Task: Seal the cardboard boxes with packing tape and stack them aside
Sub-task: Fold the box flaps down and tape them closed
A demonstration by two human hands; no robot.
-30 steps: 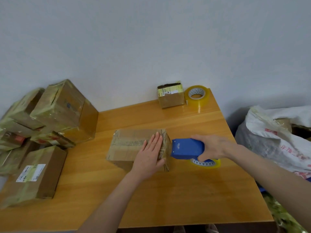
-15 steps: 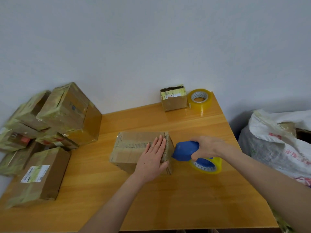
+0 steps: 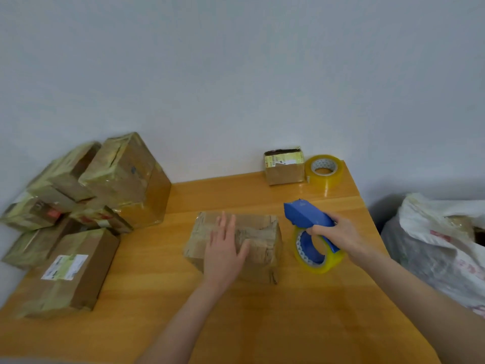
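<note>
Left hand (image 3: 225,248): flat, fingers straight and slightly spread, palm down on top of the box (image 3: 262,232). It covers the near-left part of the lid, and any seam under the palm is hidden. The box is worn and crumpled, and whether there is tape on it is hard to make out.

Right hand (image 3: 341,235): just right of the box and apart from it, fingers curled round the blue dispenser (image 3: 307,215). The grip is hidden by the fingers. The nose tilts up, toward the far side. A yellow roll (image 3: 319,266) sits in it; I cannot tell if it touches the table (image 3: 262,324).

Beyond the right hand, at the far edge: one small box (image 3: 284,169), with one spare roll (image 3: 324,170) touching or just beside it.

Well left of the left hand: a pile (image 3: 126,174) of taped boxes. I make out six, but overlaps leave the count unsure. The nearest carries a label (image 3: 65,266), its print too blurred to read.

Right of the right arm, off the table: one bag (image 3: 441,240), cut off by the frame.

Count: two rolls, about eight boxes.
</note>
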